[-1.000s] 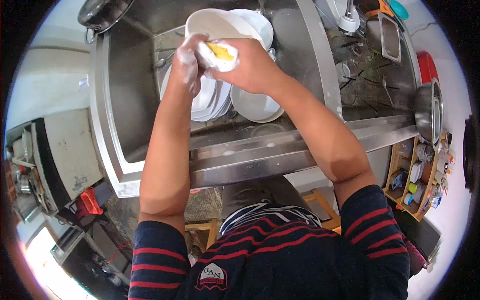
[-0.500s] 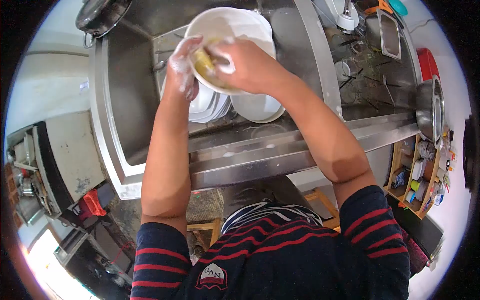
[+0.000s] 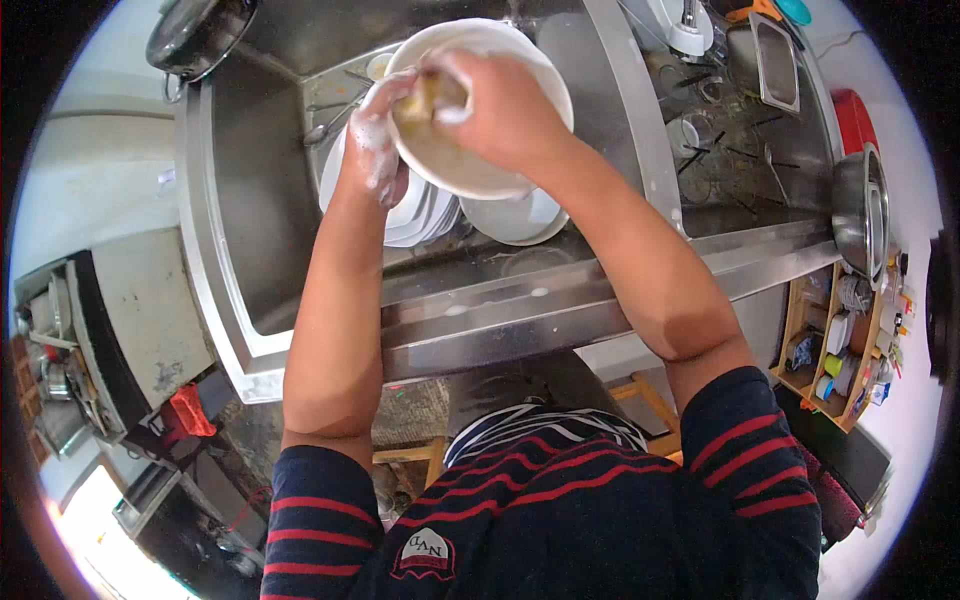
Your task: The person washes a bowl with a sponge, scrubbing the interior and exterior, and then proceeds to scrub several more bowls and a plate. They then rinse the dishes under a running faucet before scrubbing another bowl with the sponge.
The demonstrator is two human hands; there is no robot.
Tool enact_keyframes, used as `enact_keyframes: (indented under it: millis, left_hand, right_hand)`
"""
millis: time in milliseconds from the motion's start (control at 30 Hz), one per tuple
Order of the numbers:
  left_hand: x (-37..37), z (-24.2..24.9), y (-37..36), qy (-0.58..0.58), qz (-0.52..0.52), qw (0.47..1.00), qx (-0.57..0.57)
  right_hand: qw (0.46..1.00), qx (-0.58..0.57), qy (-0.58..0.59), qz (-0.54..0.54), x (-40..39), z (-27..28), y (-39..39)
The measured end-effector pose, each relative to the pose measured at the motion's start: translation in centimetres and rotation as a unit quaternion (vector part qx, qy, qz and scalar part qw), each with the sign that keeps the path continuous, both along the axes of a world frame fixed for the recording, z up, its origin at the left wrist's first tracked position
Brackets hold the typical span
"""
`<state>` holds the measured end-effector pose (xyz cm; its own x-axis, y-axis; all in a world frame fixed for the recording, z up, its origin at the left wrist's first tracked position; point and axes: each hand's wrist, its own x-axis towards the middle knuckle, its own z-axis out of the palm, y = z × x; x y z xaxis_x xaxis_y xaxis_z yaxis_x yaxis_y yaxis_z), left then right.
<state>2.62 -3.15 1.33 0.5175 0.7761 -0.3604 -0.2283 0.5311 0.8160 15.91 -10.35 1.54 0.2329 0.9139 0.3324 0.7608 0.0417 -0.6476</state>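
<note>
My left hand (image 3: 378,140), wet with suds, grips the left rim of a white bowl (image 3: 480,175) held above the sink. Inside the bowl, my right hand (image 3: 505,105) is closed around a yellow sponge (image 3: 421,103), which is smeared by motion. Below the bowl, a stack of white plates (image 3: 425,222) sits in the sink basin, with another white dish (image 3: 515,220) just right of it. Spoons (image 3: 318,134) and other cutlery lie at the left of the plates, partly hidden by my left hand and the bowl.
The steel sink edge (image 3: 500,330) runs between my body and the basin. Glasses (image 3: 690,135) and dark straws lie in the right basin. A black pot (image 3: 200,40) stands at the upper left; steel pans (image 3: 862,215) and a red container (image 3: 852,125) are at the right.
The bowl has shifted right and slightly down, showing more of its inside. My right hand has moved up within it along with the sponge; my left hand still grips the rim.
</note>
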Motion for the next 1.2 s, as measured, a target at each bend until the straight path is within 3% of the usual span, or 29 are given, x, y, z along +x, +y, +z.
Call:
enact_keyframes:
  millis: [33, 100, 133, 167, 233, 267, 333, 433, 567, 633, 700, 733, 800, 833, 933, 967, 1000, 1033, 1067, 1100, 1167, 1200]
  left_hand:
    - [0.3, 0.9, -0.6, 0.016, -0.010, 1.000, 0.010]
    - [0.3, 1.1, -0.7, 0.031, -0.017, 0.999, 0.021]
    - [0.3, 0.6, -0.3, 0.032, -0.007, 0.999, 0.032]
    - [0.2, 0.2, -0.1, 0.033, 0.003, 0.999, 0.042]
    - [0.2, 1.1, -0.1, 0.037, 0.005, 0.999, 0.024]
    - [0.2, 1.3, -0.1, 0.037, -0.015, 0.999, 0.003]
    - [0.2, 1.2, -0.1, 0.036, -0.035, 0.999, -0.019]
    - [0.1, 0.6, -0.3, 0.021, -0.029, 0.999, -0.005]
    - [0.0, 0.0, -0.2, 0.069, -0.049, 0.996, 0.030]
    - [-0.1, 0.0, 0.1, 0.094, -0.003, 0.995, 0.031]
    - [-0.4, -0.1, 0.5, 0.080, 0.001, 0.997, 0.016]
    - [-0.4, -0.3, 0.5, 0.072, 0.017, 0.996, 0.043]
    - [-0.3, -0.7, 0.4, 0.064, 0.031, 0.995, 0.068]
    - [-0.2, -0.7, 0.2, 0.065, 0.031, 0.991, 0.117]
    - [-0.1, -1.7, 0.9, 0.060, 0.008, 0.980, 0.192]
    - [-0.2, -2.3, 1.3, 0.054, -0.015, 0.975, 0.216]
    - [-0.2, -1.9, 0.9, -0.017, -0.012, 0.969, 0.245]
    - [-0.1, -1.5, 0.6, -0.087, -0.008, 0.958, 0.273]
    - [0.2, -0.9, 0.7, -0.043, 0.047, 0.993, 0.097]
    - [0.0, -0.6, 0.9, -0.042, 0.049, 0.993, 0.097]
    - [-0.6, -0.5, 1.5, -0.055, 0.097, 0.992, 0.059]
    - [-0.9, -0.7, 2.3, -0.075, 0.091, 0.993, 0.024]
  right_hand:
    - [1.000, -0.001, 0.000, 0.000, 0.2, 0.2, 0.0]
    - [0.981, -0.055, -0.118, -0.141, 0.9, 0.9, -0.2]
    - [0.973, -0.151, -0.127, -0.122, 1.3, 1.2, -0.3]
    - [0.973, -0.151, -0.127, -0.122, 1.3, 1.3, -0.6]
    - [0.966, -0.230, -0.106, 0.055, 1.0, 1.4, -1.2]
    - [0.966, -0.231, -0.104, 0.053, 0.5, 1.1, -1.2]
    - [0.996, 0.010, -0.071, 0.048, -0.8, 0.2, -0.7]
    - [0.992, 0.089, -0.092, 0.000, 0.7, 0.4, 0.3]
    - [0.979, 0.014, -0.159, -0.124, 2.0, 3.6, -0.6]
    - [0.981, 0.033, -0.160, -0.107, 2.3, 2.7, -0.8]
    - [0.961, -0.122, -0.236, -0.070, 1.7, 1.5, -0.7]
    - [0.962, -0.121, -0.235, -0.070, 1.4, 1.7, -0.8]
    - [0.941, -0.300, -0.154, -0.013, 0.4, 2.5, -1.2]
    - [0.941, -0.300, -0.154, -0.013, -0.1, 2.5, -1.2]
    - [0.955, -0.257, 0.145, 0.021, -0.9, 1.3, -0.7]
    - [0.955, -0.256, 0.145, 0.019, -0.7, 0.8, -0.3]
    - [0.905, -0.207, 0.370, 0.038, -0.6, 0.6, 0.0]
    - [0.803, -0.147, 0.574, 0.055, -0.5, 0.5, 0.2]
    - [0.821, -0.172, 0.536, 0.099, 0.4, 0.7, 0.1]
    - [0.820, -0.173, 0.536, 0.101, 0.9, 1.1, -0.1]
    - [0.919, -0.200, 0.258, 0.222, 2.2, 2.0, -0.7]
    - [0.926, -0.193, 0.202, 0.253, 2.9, 2.9, -1.3]
